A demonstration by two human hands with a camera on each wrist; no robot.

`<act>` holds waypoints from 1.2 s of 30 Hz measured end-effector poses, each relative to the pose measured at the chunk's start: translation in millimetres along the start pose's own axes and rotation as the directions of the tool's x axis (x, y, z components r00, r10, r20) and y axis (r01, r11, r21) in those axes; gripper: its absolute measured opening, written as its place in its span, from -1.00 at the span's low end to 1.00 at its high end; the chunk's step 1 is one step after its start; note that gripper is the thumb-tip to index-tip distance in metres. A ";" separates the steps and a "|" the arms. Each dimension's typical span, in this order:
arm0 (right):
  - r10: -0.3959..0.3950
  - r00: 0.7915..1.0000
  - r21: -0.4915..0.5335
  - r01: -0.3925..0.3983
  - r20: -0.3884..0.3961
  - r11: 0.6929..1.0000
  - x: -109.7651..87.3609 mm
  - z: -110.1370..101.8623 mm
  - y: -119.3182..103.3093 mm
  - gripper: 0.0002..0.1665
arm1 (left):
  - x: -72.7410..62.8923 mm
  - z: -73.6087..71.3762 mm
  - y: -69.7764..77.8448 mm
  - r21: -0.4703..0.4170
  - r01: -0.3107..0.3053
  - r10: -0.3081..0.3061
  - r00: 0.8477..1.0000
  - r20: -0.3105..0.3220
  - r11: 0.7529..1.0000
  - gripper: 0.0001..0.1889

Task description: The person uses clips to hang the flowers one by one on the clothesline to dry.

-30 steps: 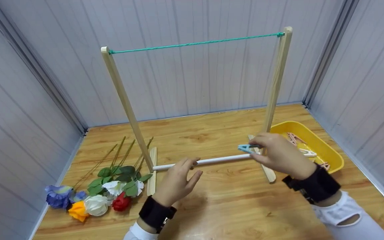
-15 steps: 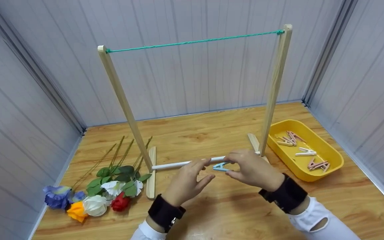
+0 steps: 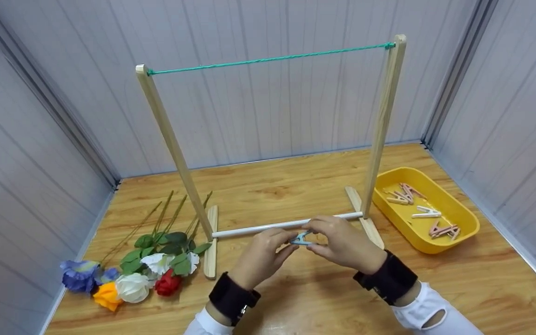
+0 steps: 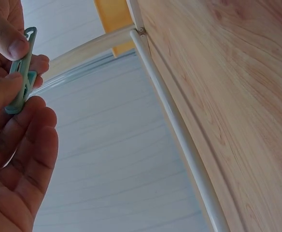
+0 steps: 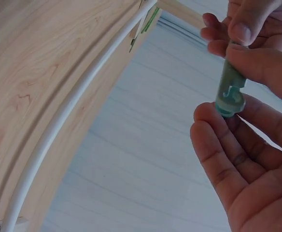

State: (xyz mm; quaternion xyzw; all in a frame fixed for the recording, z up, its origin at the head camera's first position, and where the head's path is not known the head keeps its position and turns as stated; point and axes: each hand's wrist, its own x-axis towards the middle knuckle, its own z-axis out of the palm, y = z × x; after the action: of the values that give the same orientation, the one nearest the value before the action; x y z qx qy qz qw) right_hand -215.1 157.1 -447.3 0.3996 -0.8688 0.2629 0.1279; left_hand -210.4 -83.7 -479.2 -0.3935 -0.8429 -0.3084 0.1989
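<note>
A light blue clothespin (image 3: pixel 300 239) is held between both hands, just in front of the white bar of the stand in the head view. My left hand (image 3: pixel 256 256) pinches its left end with thumb and fingers. On the other end, my right hand (image 3: pixel 345 244) holds the spread handles. Seen close in the left wrist view, the clothespin (image 4: pixel 22 77) lies under both thumbs. From the right wrist, the clothespin (image 5: pixel 230 92) points down from the thumb, its lower tip near the fingertips.
The wooden stand (image 3: pixel 175 139) has a green cord (image 3: pixel 268 59) tied across its top and a white bar (image 3: pixel 249 230) low down. Artificial flowers (image 3: pixel 133 286) lie at the left. A yellow tray (image 3: pixel 470 216) at the right contains several clothespins (image 3: pixel 427 212).
My right hand has carried the clothespin left, away from the tray side, to my left hand. My left hand has shifted slightly right and now grips the clothespin too.
</note>
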 end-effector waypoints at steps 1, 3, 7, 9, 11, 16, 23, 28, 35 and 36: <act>0.006 1.000 -0.005 -0.006 -0.002 1.000 -0.5 0.4 0.7 -0.55 | -0.2 -0.2 -0.4 0.002 -0.006 0.006 1.000 -0.012 1.000 -0.78; 0.020 1.000 -0.030 -0.020 -0.008 0.999 -1.6 0.5 2.0 -0.48 | -0.6 -0.9 -0.7 0.007 -0.013 0.014 0.999 -0.031 1.000 -0.79; 0.029 0.999 -0.069 -0.030 -0.023 0.997 -3.1 0.2 4.5 -0.51 | -0.4 -3.1 -0.9 0.026 -0.017 0.018 0.998 -0.061 1.000 -0.78; 0.017 0.999 -0.084 -0.020 -0.033 0.996 -2.8 0.2 5.2 -0.58 | -0.2 -4.0 -0.9 0.030 -0.011 0.013 0.998 -0.066 0.999 -0.77; 0.003 0.999 -0.097 -0.007 -0.044 0.995 -2.6 0.6 5.5 -0.63 | -0.1 -4.7 -0.7 0.031 0.000 0.002 0.998 -0.064 1.000 -0.76; -0.019 0.999 -0.134 0.012 -0.050 0.991 -1.6 1.9 4.5 -0.73 | 0.1 -5.8 0.7 0.016 0.058 -0.057 0.997 -0.046 0.998 -0.73; -0.026 0.998 -0.173 0.016 -0.054 0.985 -3.0 3.4 5.9 -0.75 | -5.2 -9.6 -0.6 0.056 0.117 -0.115 0.993 -0.038 0.992 -0.63; 0.000 0.999 -0.169 -0.008 -0.052 0.986 -5.6 2.5 5.4 -0.76 | -13.3 -23.8 -4.1 0.098 0.202 -0.200 0.979 -0.033 0.974 -0.63; 0.018 0.998 -0.137 -0.026 -0.058 0.990 -7.0 1.3 5.5 -0.78 | -25.0 -53.4 -19.7 0.129 0.289 -0.277 0.955 -0.105 0.949 -0.57; 0.018 0.998 -0.135 -0.026 -0.056 0.991 -7.2 1.1 5.8 -0.78 | -26.2 -58.5 -22.3 0.140 0.297 -0.282 0.952 -0.118 0.945 -0.57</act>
State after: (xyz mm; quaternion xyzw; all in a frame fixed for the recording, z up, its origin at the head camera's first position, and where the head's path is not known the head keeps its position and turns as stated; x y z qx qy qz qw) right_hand -214.9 164.2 -453.4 0.3731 -0.8852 0.2156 0.1754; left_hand -206.5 -148.6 -459.7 -0.2333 -0.9025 -0.2862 0.2219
